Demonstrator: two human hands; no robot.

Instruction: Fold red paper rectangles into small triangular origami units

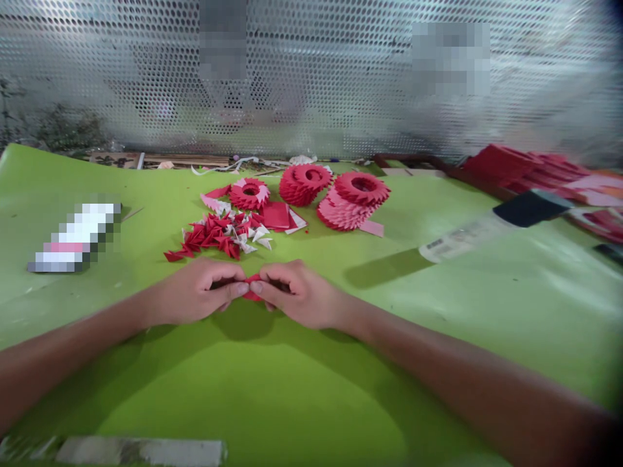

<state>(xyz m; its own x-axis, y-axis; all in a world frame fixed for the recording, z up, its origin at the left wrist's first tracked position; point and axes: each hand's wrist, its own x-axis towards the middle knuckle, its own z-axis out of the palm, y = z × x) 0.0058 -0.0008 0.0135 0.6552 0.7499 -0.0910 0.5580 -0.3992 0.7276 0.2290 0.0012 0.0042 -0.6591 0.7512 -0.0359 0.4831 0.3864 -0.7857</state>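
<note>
Between my two hands is a small red piece of folded paper (254,287), mostly covered by my thumbs and fingers. My left hand (197,292) pinches its left side, and my right hand (302,293) pinches the right side, thumb tips nearly meeting. Just beyond my left hand lies a loose pile of red and white folded paper pieces (221,233). Behind the pile is a small stack of flat red paper (276,215) with white sheets showing underneath.
Ring-shaped stacks of folded paper stand behind: a small one (249,193), a red one (304,183) and a red-and-pink one (353,200). A black-capped clear bottle (467,237) lies right. A blurred-out flat object (75,238) is left. Red sheets (520,170) lie at the far right.
</note>
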